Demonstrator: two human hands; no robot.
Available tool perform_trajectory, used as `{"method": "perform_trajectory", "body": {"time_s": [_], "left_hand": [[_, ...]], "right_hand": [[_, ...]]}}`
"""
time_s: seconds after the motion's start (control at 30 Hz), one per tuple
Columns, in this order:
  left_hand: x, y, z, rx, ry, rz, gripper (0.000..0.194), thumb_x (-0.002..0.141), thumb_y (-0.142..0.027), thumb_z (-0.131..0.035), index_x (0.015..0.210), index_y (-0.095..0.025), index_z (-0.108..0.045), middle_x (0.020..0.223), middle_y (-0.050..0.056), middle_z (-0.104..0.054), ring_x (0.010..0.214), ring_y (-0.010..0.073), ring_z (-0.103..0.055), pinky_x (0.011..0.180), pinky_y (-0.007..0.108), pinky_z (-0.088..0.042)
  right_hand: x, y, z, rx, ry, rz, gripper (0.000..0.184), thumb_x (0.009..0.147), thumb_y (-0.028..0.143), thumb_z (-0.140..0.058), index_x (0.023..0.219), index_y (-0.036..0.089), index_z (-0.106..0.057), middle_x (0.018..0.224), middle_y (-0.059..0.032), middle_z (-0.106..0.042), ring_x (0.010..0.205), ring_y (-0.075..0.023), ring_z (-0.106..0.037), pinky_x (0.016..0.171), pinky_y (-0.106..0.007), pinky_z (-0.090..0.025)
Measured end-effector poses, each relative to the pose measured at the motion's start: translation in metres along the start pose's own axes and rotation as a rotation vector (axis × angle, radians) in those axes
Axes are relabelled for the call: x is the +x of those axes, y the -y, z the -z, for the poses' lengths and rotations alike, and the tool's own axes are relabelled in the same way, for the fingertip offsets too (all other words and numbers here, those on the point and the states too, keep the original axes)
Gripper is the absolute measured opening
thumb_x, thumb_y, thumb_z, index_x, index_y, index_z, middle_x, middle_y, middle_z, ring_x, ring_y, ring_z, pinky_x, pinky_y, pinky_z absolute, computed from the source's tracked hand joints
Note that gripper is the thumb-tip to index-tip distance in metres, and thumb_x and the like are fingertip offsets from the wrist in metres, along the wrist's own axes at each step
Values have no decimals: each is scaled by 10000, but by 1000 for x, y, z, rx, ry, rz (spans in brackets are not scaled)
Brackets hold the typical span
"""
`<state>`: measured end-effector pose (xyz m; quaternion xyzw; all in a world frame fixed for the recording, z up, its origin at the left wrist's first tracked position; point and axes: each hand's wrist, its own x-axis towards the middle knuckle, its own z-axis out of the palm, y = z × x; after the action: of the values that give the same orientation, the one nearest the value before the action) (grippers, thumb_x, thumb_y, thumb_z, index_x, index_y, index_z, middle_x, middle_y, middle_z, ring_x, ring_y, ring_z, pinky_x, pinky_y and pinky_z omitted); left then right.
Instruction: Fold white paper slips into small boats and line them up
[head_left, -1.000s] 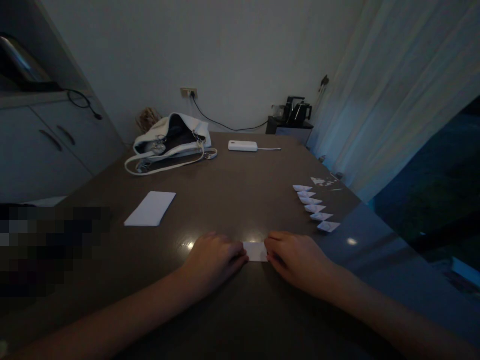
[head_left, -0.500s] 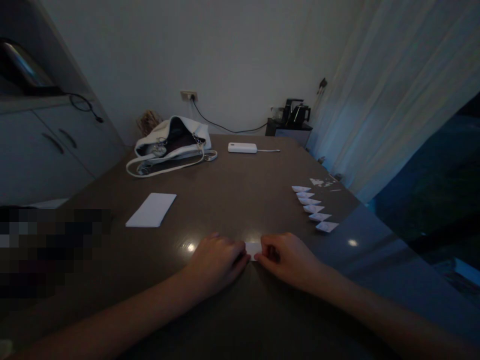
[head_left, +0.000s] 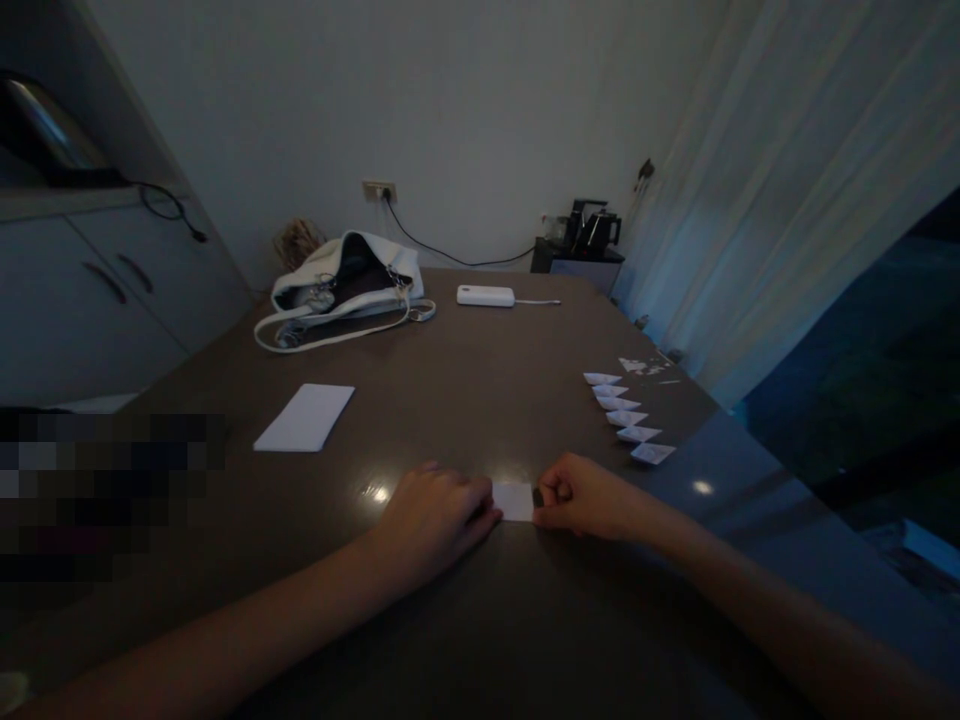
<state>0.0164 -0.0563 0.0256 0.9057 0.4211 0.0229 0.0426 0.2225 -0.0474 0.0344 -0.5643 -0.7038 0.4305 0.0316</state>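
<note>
A small white piece of paper (head_left: 514,502) lies on the brown table between my two hands. My left hand (head_left: 441,515) is closed on its left end, thumb and fingers pressed together there. At the right end, my right hand (head_left: 577,497) pinches the paper's edge, its fingers curled. Both ends of the paper are hidden by my fingers. Off to the right stands a row of several small folded paper boats (head_left: 628,418). On the left rests a stack of white paper sheets (head_left: 306,417).
A white handbag (head_left: 349,285) lies at the back left of the table (head_left: 480,390). A white power bank (head_left: 486,296) with a short cable is at the far edge. Torn paper scraps (head_left: 637,366) lie beyond the boats, near the curtain (head_left: 697,220).
My right hand has shifted to the right along the paper, so more of it shows between my hands. My left hand has stayed nearly in place.
</note>
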Motion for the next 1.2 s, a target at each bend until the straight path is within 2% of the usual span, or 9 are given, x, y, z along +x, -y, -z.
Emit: {"method": "perform_trajectory", "body": {"time_s": [0.2,0.27,0.37,0.43,0.5,0.6,0.77,0.93,1.2], "left_hand": [[-1,4,-3,-6,-9,-12,209,913,-346,-485,879,-198,-629,792,51,-703,724,225,-656,683,348,-446],[-1,7,-3,-31,-16,-46,185,907,-335,-510,886,-198,-633,813,50,-704,758,227,-653,712,355,-422],[2,15,-2,-97,-37,-119,129,894,-304,-551,894,-215,-645,832,27,-702,798,216,-641,747,355,-372],[4,20,-1,-139,-39,-158,110,893,-280,-561,894,-230,-658,832,11,-699,815,203,-629,752,345,-341],[4,23,-1,-157,-55,-181,106,892,-255,-563,901,-245,-668,837,2,-690,834,195,-613,750,336,-319],[1,22,-1,-153,-100,-172,115,882,-270,-569,909,-250,-679,862,12,-656,850,194,-586,738,326,-308],[-4,11,1,-238,-109,-83,186,785,-349,-652,906,-209,-648,919,26,-621,886,213,-564,739,325,-327],[-4,2,-2,-284,-134,-5,181,737,-285,-644,886,-186,-616,913,30,-621,899,226,-562,769,357,-334],[-1,5,-7,-374,-145,31,100,776,-215,-592,869,-192,-621,899,19,-628,891,212,-566,765,351,-340]], "right_hand": [[-1,-8,8,36,70,117,213,766,239,-607,596,154,-511,465,46,-507,418,-73,-452,415,-171,-299],[-4,-7,10,37,-14,236,205,798,292,-611,663,147,-556,523,33,-535,465,-83,-479,442,-176,-327],[-8,-3,6,-73,-221,482,133,822,275,-619,797,146,-642,683,-3,-606,598,-103,-533,552,-198,-391],[-9,-1,1,-201,-220,624,80,821,195,-620,864,155,-674,757,-23,-639,712,-129,-566,655,-224,-417],[-8,0,-5,-279,-120,696,86,821,124,-602,853,146,-678,829,-42,-657,794,-141,-587,732,-236,-426],[-8,1,-11,-309,-74,679,71,831,127,-604,832,136,-674,841,-45,-653,783,-136,-596,723,-224,-433],[-12,2,-13,-361,-91,686,73,843,185,-618,840,147,-681,856,-39,-651,798,-139,-594,739,-229,-432],[-15,4,-11,-376,-84,690,90,852,191,-606,842,145,-683,863,-43,-656,799,-141,-597,737,-230,-433],[-15,5,-10,-396,-76,693,102,856,178,-600,847,129,-689,871,-50,-659,805,-138,-600,748,-227,-435]]}}
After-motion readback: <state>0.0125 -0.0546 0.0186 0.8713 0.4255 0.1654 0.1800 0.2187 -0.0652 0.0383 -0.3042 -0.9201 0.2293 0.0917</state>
